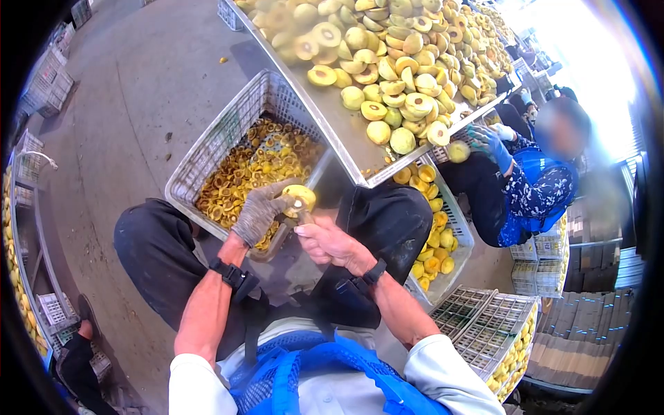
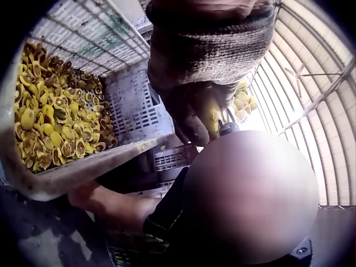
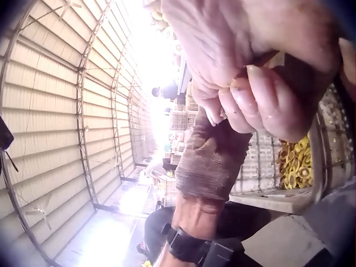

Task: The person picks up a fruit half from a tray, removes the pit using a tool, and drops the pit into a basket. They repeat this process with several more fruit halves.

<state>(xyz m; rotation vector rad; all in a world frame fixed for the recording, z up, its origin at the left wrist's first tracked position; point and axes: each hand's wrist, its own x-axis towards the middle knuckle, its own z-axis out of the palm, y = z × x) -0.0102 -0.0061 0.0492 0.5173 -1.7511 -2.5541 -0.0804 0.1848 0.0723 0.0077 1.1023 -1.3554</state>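
In the head view the gloved left hand (image 1: 261, 212) grips a halved yellow fruit (image 1: 300, 196), its cut face showing a pale centre. The bare right hand (image 1: 330, 242) has its fingers curled round a small tool, whose metal end (image 1: 302, 216) meets the fruit. The left wrist view shows the glove (image 2: 208, 61) around the fruit (image 2: 210, 118), with dark metal loops at its edge. In the right wrist view the curled bare fingers (image 3: 261, 103) hide most of the tool, and the glove (image 3: 211, 156) is close behind them.
Below the hands stands a crate (image 1: 181, 181) of brown and yellow scraps. A metal table (image 1: 335, 131) heaped with halved fruit is ahead. Right of the knees is a crate (image 1: 462, 259) of yellow halves; another person (image 1: 536, 180) sits beyond it.
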